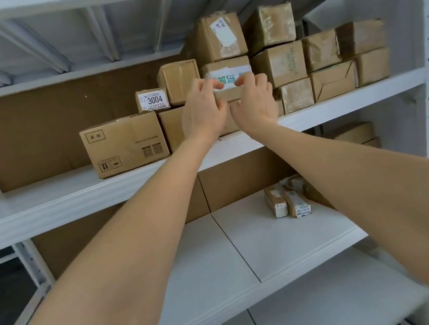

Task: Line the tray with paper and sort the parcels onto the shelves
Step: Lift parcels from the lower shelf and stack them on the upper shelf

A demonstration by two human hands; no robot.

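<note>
Both arms reach up to the upper white shelf point(339, 106). My left hand point(203, 110) and my right hand point(253, 102) hold a small cardboard parcel with a white and green label point(227, 71) from both sides, fingers curled over its front face. The parcel sits among stacked cardboard boxes, above a larger box that my hands mostly hide. To its left stand a small box labelled 3004 point(152, 99) and a wide flat carton point(124, 144). No tray or paper is in view.
More taped boxes point(332, 59) are stacked at the shelf's right end, reaching near the shelf above. The lower shelf point(248, 241) holds a few small narrow parcels point(288, 201) at the back right. A perforated white upright point(426, 44) stands at the right.
</note>
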